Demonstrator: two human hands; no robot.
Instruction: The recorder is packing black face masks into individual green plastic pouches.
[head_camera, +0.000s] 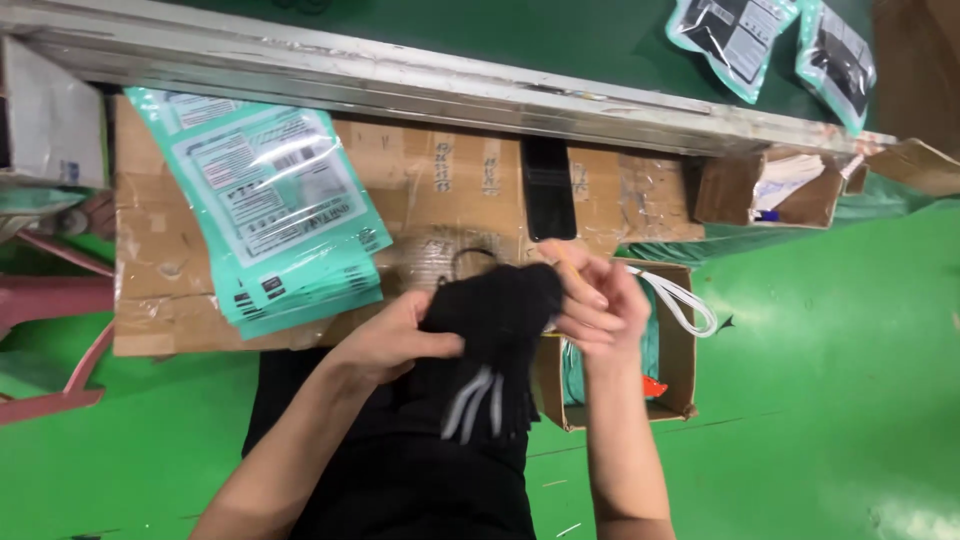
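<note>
Fingers of both hands pinch a black fabric piece beside stacked teal pouches and an open carton.

- One view only: head-worn camera, looking steeply down over the person's own forearms and lap.
- Faces forward across the cardboard-covered tabletop toward a metal rail along the top of frame.
- Close range: both hands sit near frame centre; forearms enter from the bottom edge.
- Green floor fills right side and lower left.
- Horizon tilted slightly; rail slopes down to the right.
</note>
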